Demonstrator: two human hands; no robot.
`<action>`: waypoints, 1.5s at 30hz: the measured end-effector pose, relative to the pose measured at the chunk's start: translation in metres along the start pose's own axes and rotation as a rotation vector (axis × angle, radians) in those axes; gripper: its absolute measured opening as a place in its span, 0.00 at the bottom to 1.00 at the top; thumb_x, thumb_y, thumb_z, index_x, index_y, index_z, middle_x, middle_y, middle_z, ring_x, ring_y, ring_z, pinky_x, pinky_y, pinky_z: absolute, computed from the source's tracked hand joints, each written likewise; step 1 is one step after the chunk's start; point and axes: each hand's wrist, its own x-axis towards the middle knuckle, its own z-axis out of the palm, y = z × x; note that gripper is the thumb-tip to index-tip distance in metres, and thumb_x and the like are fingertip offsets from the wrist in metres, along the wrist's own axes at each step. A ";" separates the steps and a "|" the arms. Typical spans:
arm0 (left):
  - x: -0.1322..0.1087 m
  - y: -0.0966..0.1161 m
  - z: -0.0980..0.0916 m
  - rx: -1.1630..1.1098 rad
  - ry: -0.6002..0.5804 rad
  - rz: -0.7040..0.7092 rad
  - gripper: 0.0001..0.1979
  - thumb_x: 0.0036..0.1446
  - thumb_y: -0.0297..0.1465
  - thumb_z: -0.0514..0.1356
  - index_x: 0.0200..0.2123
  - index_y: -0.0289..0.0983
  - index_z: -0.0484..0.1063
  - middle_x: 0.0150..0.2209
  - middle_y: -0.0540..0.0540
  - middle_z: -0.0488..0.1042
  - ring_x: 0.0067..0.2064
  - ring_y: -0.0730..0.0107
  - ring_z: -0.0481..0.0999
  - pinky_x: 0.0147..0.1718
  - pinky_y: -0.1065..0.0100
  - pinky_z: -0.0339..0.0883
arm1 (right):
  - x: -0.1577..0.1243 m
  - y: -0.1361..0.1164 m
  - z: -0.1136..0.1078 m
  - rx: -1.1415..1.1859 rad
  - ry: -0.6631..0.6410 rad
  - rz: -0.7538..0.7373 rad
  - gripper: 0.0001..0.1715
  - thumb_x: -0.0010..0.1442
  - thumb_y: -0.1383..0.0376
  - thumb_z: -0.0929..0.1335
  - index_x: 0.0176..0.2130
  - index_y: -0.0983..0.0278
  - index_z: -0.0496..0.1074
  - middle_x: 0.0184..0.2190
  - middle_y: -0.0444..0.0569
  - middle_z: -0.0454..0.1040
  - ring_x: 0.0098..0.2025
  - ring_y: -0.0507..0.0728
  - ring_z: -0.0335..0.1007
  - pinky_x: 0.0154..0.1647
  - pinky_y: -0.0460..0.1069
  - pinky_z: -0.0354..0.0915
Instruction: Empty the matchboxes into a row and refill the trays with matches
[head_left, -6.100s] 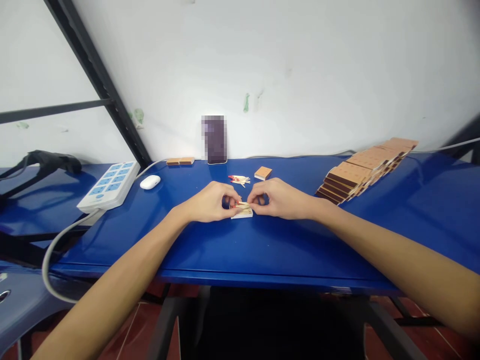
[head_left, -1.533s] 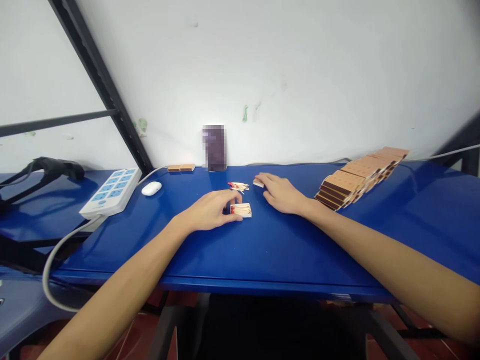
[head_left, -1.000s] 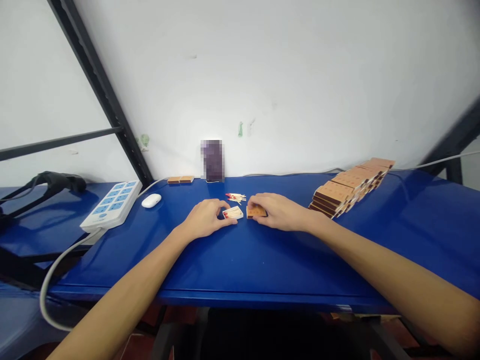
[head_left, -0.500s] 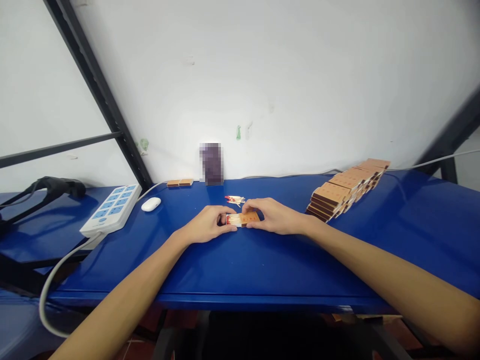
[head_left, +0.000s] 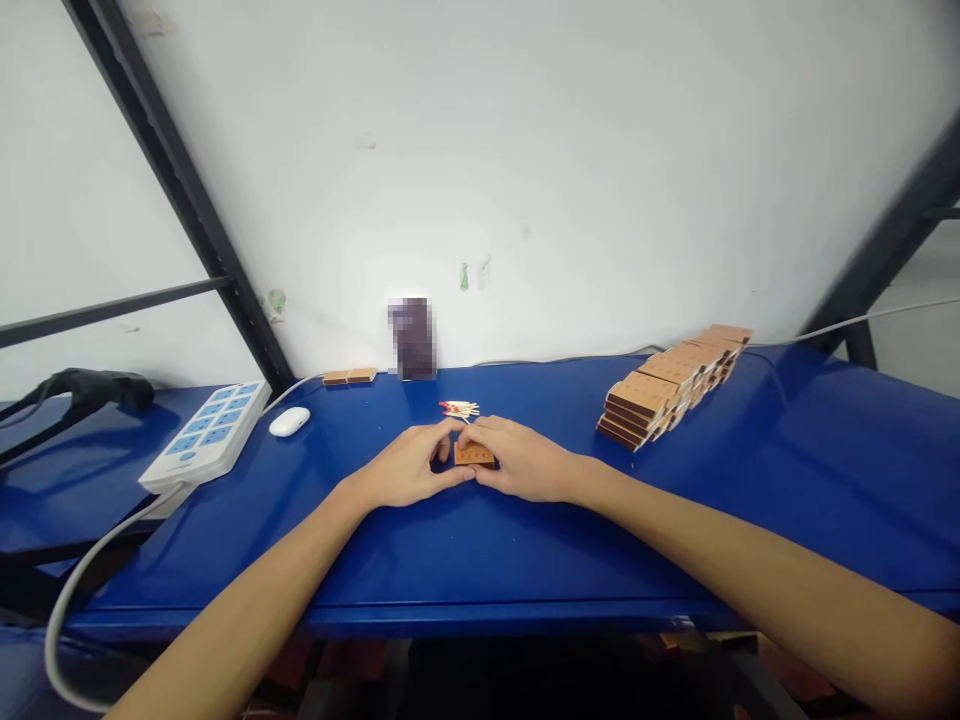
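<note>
An orange-brown matchbox (head_left: 474,456) lies flat on the blue table (head_left: 480,560), its tray pushed in so that no matches show inside it. My left hand (head_left: 409,466) curls round its left end, thumb along the near side. From the right, my right hand (head_left: 529,462) grips the same box between thumb and fingers. The two hands nearly meet, and their fingers cover parts of the box. Just beyond them is a small loose pile of red-tipped matches (head_left: 463,409).
At the right stands a slanting stack of several matchboxes (head_left: 637,395). Two matchboxes (head_left: 349,377) lie by the wall, left of a blurred dark upright object (head_left: 415,340). A white earbud case (head_left: 289,421), a power strip (head_left: 206,432) and a black strapped item (head_left: 90,390) are at the left.
The matchbox tray has slid shut into its sleeve, hiding the matches in it. My right hand has moved left, closer to my left hand. The whole view has shifted slightly.
</note>
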 end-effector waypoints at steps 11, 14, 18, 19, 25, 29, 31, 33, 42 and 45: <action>0.000 0.001 0.004 0.084 -0.036 -0.069 0.20 0.68 0.46 0.50 0.54 0.40 0.67 0.27 0.53 0.65 0.29 0.70 0.66 0.31 0.67 0.59 | -0.074 -0.008 -0.022 -0.488 0.055 0.126 0.12 0.64 0.69 0.62 0.45 0.65 0.72 0.41 0.54 0.72 0.36 0.59 0.70 0.39 0.54 0.66; 0.002 0.006 0.005 0.139 -0.047 -0.046 0.20 0.68 0.46 0.49 0.50 0.40 0.70 0.28 0.52 0.67 0.31 0.68 0.67 0.33 0.66 0.59 | -0.107 0.017 -0.033 -0.603 0.206 0.148 0.10 0.65 0.68 0.62 0.42 0.66 0.73 0.35 0.54 0.74 0.36 0.62 0.72 0.38 0.55 0.66; 0.004 0.011 0.006 0.168 -0.052 -0.056 0.17 0.68 0.44 0.50 0.46 0.40 0.72 0.29 0.51 0.68 0.32 0.67 0.67 0.34 0.66 0.59 | -0.129 0.033 -0.040 -0.653 0.327 0.094 0.10 0.66 0.66 0.63 0.42 0.64 0.73 0.37 0.54 0.78 0.38 0.62 0.74 0.39 0.56 0.68; 0.004 0.011 0.006 0.169 -0.055 -0.061 0.17 0.68 0.43 0.50 0.46 0.40 0.72 0.29 0.51 0.68 0.32 0.68 0.67 0.34 0.66 0.60 | -0.131 0.033 -0.040 -0.649 0.343 0.068 0.10 0.66 0.65 0.63 0.43 0.64 0.73 0.38 0.54 0.79 0.39 0.62 0.75 0.40 0.56 0.69; 0.003 0.009 0.007 0.181 -0.046 -0.057 0.15 0.68 0.41 0.50 0.46 0.41 0.72 0.29 0.51 0.68 0.32 0.67 0.68 0.36 0.65 0.61 | -0.139 0.031 -0.037 -0.602 0.377 0.066 0.13 0.65 0.67 0.62 0.44 0.64 0.75 0.42 0.54 0.80 0.44 0.61 0.77 0.45 0.57 0.73; 0.002 0.009 0.009 0.177 -0.035 -0.058 0.14 0.68 0.39 0.51 0.45 0.41 0.73 0.28 0.51 0.69 0.32 0.68 0.68 0.37 0.65 0.62 | -0.142 0.036 -0.037 -0.564 0.355 0.107 0.14 0.65 0.66 0.62 0.44 0.65 0.76 0.42 0.55 0.80 0.44 0.62 0.78 0.46 0.58 0.75; 0.002 0.010 0.010 0.174 -0.044 -0.049 0.13 0.68 0.38 0.51 0.44 0.41 0.73 0.28 0.51 0.69 0.32 0.68 0.68 0.37 0.65 0.62 | -0.142 0.037 -0.036 -0.566 0.363 0.103 0.15 0.65 0.66 0.62 0.45 0.65 0.76 0.43 0.55 0.81 0.44 0.62 0.79 0.47 0.58 0.76; 0.001 0.011 0.010 0.169 -0.054 -0.037 0.13 0.67 0.37 0.51 0.43 0.40 0.74 0.28 0.51 0.70 0.31 0.68 0.69 0.38 0.65 0.63 | -0.142 0.037 -0.035 -0.571 0.378 0.107 0.16 0.65 0.66 0.62 0.45 0.65 0.77 0.43 0.56 0.81 0.44 0.62 0.79 0.47 0.59 0.76; -0.001 0.012 0.016 0.165 -0.052 0.062 0.11 0.67 0.33 0.51 0.42 0.40 0.74 0.30 0.50 0.73 0.31 0.69 0.71 0.38 0.65 0.64 | -0.139 0.020 -0.042 -0.369 0.272 -0.028 0.16 0.64 0.70 0.63 0.47 0.60 0.76 0.45 0.53 0.80 0.46 0.59 0.78 0.49 0.56 0.75; 0.000 0.012 0.017 0.211 -0.071 0.124 0.11 0.67 0.31 0.51 0.42 0.40 0.73 0.31 0.49 0.75 0.33 0.68 0.72 0.38 0.65 0.63 | -0.124 0.007 -0.045 -0.222 0.113 -0.133 0.18 0.64 0.71 0.62 0.51 0.60 0.73 0.47 0.53 0.78 0.48 0.58 0.75 0.51 0.54 0.72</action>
